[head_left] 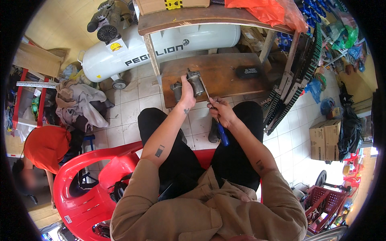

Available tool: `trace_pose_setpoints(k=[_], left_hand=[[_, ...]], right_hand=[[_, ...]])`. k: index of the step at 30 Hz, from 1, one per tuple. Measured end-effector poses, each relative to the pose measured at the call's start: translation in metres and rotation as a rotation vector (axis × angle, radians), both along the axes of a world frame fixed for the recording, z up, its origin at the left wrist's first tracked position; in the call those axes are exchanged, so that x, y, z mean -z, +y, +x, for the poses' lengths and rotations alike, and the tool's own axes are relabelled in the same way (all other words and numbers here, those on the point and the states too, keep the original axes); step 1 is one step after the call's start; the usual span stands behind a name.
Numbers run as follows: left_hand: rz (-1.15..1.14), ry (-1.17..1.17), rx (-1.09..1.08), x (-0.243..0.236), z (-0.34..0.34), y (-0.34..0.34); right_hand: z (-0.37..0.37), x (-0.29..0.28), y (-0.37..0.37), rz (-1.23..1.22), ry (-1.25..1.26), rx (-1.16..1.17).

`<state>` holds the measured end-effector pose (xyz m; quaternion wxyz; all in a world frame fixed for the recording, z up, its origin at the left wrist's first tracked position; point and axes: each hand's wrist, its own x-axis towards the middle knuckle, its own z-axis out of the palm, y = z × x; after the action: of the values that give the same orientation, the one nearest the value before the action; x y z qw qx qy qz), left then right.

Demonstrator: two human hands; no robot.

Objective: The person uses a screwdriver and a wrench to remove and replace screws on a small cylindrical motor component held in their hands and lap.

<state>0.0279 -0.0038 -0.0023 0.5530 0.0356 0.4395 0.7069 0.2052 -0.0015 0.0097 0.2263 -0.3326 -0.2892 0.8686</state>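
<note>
My left hand (187, 93) is closed around a grey metal starter motor (196, 85), a larger cylinder with a smaller one beside it, held over the near edge of the wooden bench. Part of its body is hidden by the palm and fingers. My right hand (222, 112) grips a long screwdriver (222, 135) partway along its shaft. Its blue handle hangs below the hand, over my lap. The shaft slants up and away to the right side of the motor; whether the tip touches it I cannot tell.
A dark box (248, 72) lies on the low wooden bench (217, 64), beneath an upper shelf (213, 15). Behind stands a white air compressor (120, 56). Long metal rails (287, 82) lean at the right. A red plastic chair (86, 188) and a bent-over person in orange (48, 148) are left.
</note>
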Motion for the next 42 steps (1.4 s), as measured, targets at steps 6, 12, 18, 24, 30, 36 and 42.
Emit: trace_pose_setpoints(k=[6,12,18,24,30,36,42], left_hand=[[0.029,-0.095,-0.021,-0.004,-0.003,0.003],[0.131,-0.154,-0.047,0.001,-0.022,0.003],[0.046,0.390,-0.042,0.021,-0.018,0.009],[0.055,0.718,0.160,0.027,0.004,0.014],[-0.132,1.310,0.115,0.057,0.011,0.024],[-0.146,1.460,0.088,0.070,0.018,0.026],[-0.092,1.264,0.095,0.090,0.018,0.030]], right_hand=[[-0.001,0.007,0.005,-0.029,0.010,-0.045],[-0.005,-0.001,0.003,0.076,-0.077,0.024],[0.000,0.011,0.019,-0.009,0.011,0.285],[0.000,0.013,0.018,0.065,-0.022,0.335],[-0.003,-0.005,0.015,0.078,-0.202,0.378],[0.000,-0.005,0.015,0.016,-0.262,0.330],[-0.002,0.016,0.017,-0.049,-0.099,0.281]])
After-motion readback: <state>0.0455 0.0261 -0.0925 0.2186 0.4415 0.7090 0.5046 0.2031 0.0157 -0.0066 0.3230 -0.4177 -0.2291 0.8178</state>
